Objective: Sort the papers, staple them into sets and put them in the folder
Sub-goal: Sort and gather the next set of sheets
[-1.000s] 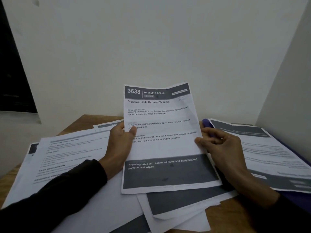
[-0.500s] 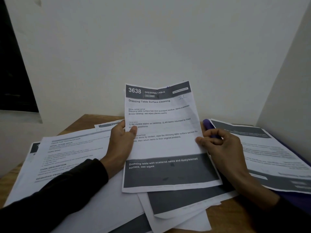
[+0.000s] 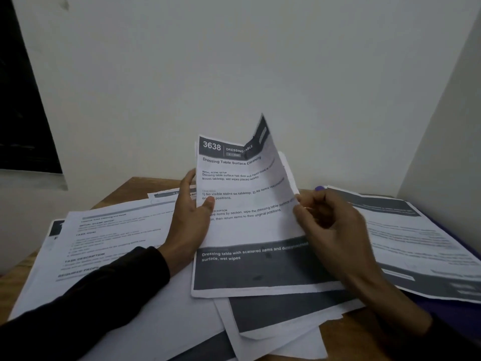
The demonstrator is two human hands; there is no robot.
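A: Start with the hands. What is the left hand doing?

B: It holds the left edge of a white printed sheet headed "3638 Dressing Table". The thumb lies across the front of the page, over the start of two text lines, and the fingers stand nearly straight behind the edge. A dark sleeve covers the forearm.

A: And the right hand?

B: It pinches the right edge of the same sheet, fingers curled, thumb toward the page. It is somewhat blurred, so I cannot tell how many leaves it holds. A second white edge shows just behind the sheet on that side.

A: How does the sheet sit between them?

B: Raised and leaning back toward the white wall, with its bottom edge resting on the papers below. Its upper right corner is bent forward into a crease, so the dark header band folds at an angle.

A: What lies around it?

B: Under its bottom edge is a fan of loose sheets with dark grey bands on the wooden table. To the left of the left hand is a spread of white printed pages, overlapping. To the right of the right hand another printed page with a dark header lies on a purple folder, whose edge shows along the page's near side and at a far corner.
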